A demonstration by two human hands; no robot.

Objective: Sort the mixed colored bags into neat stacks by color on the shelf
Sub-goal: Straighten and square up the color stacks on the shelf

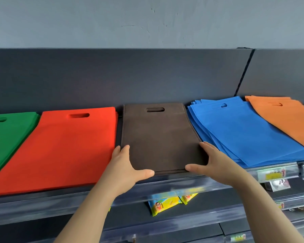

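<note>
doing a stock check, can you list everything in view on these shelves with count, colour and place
green bags: one stack, green, far left of the shelf
red bags: one stack, red, left of centre
brown bags: one stack, dark brown, centre
blue bags: one fanned stack, blue, right of centre
orange bags: one stack, orange, far right, overlapping the blue
snack packets: at least two, yellow, lower shelf
left hand: brown stack's near left corner
right hand: its near right corner
</note>
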